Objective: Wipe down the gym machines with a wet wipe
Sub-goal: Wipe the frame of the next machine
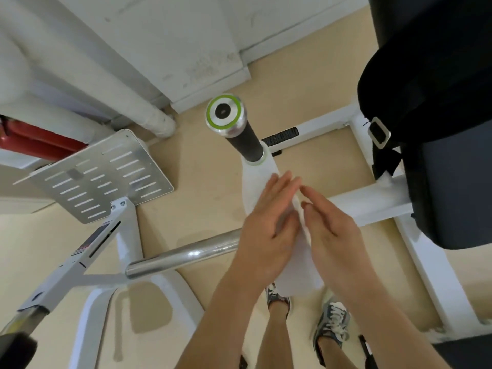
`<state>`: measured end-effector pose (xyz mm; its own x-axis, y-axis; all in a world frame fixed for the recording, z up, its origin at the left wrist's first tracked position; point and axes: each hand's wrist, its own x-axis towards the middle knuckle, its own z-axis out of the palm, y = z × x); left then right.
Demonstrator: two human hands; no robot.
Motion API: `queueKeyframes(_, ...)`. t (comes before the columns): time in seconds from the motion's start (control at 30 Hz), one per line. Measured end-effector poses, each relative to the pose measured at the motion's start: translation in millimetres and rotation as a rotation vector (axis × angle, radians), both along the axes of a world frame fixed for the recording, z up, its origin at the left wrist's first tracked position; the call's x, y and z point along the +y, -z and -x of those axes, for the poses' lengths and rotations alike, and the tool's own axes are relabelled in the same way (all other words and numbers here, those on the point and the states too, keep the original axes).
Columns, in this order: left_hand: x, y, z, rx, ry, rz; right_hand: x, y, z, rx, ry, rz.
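A white machine arm (257, 173) rises toward me, topped by a black grip (246, 145) with a silver, green-ringed end cap (225, 113). My left hand (269, 225) and my right hand (330, 230) press flat against opposite sides of this arm, fingers straight. A white wet wipe (299, 209) shows as a thin strip between the two hands, and white material continues below the hands (298, 278). Which hand carries the wipe is hidden.
A chrome bar (183, 255) sticks out left from behind my left hand. A perforated metal footplate (106, 174) stands at left on a white frame (125, 235). Black seat pads (439, 129) fill the right. White base rails (372, 203) cross the beige floor.
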<state>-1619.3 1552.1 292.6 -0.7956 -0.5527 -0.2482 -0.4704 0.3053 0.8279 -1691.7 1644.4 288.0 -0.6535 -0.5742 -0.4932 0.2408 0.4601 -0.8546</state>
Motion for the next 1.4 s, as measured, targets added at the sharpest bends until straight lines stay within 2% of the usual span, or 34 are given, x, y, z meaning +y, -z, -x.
queueKeyframes(0.07,-5.0,-11.9,-9.5,0.097,-0.287,-0.006,-13.8,4.6,-6.8,0.037,-0.052,-0.066)
queueKeyframes(0.13,-9.2,-8.3,-17.0,0.039,-0.613,0.001,-26.4,11.0,-17.0,0.149,-0.081,-0.148)
queueKeyframes(0.17,-11.1,-4.5,-17.4,-0.019,-0.714,-0.058,-33.5,14.7,-20.7,0.221,-0.071,-0.188)
queueKeyframes(0.2,-12.3,1.7,-15.9,-0.049,-0.745,-0.158,-40.9,17.7,-22.5,0.277,-0.048,-0.224)
queueKeyframes(0.3,-10.2,11.3,-0.2,0.054,-0.73,-0.383,-65.3,20.4,-17.9,0.424,-0.045,-0.283)
queueKeyframes(0.4,-28.7,13.5,17.7,0.07,-0.754,-0.305,-90.2,18.3,0.3,0.508,-0.065,-0.237)
queueKeyframes(0.53,-66.0,22.8,24.9,-0.041,-0.604,-0.127,-108.6,17.8,18.0,0.398,0.009,-0.1)
queueKeyframes(0.63,-55.9,20.7,14.3,-0.152,-0.426,0.103,-91.8,23.1,-3.9,0.523,-0.033,-0.165)
queueKeyframes(0.8,-22.4,16.2,-34.7,-0.291,-0.153,0.158,-29.4,27.9,-38.7,0.748,-0.145,-0.303)
queueKeyframes(0.87,-10.7,15.7,-49.9,-0.343,-0.074,0.201,-5.9,28.4,-45.6,0.739,-0.202,-0.383)
queueKeyframes(0.93,-2.9,18.0,-51.7,-0.344,-0.025,0.257,-2.2,28.6,-47.9,0.756,-0.188,-0.365)
queueKeyframes(1.0,-2.3,24.2,-44.2,-0.37,0.043,0.41,-17.7,29.7,-47.6,0.8,-0.158,-0.311)
queueKeyframes(1.13,-30.9,38.4,-36.5,-0.551,0.343,0.658,-35.0,43.1,-45.7,0.812,-0.234,-0.231)
queueKeyframes(1.2,-37.2,35.0,-47.0,-0.501,0.397,0.746,-14.8,45.3,-56.2,0.845,-0.288,-0.236)
queueKeyframes(1.27,-25.2,31.3,-61.3,-0.365,0.482,0.838,13.9,43.0,-72.3,0.84,-0.343,-0.233)
queueKeyframes(1.33,-7.8,29.3,-72.2,-0.293,0.59,0.842,32.1,39.1,-83.3,0.837,-0.38,-0.265)
queueKeyframes(1.4,-2.6,31.2,-74.8,-0.322,0.557,0.822,30.6,37.5,-86.4,0.83,-0.396,-0.335)
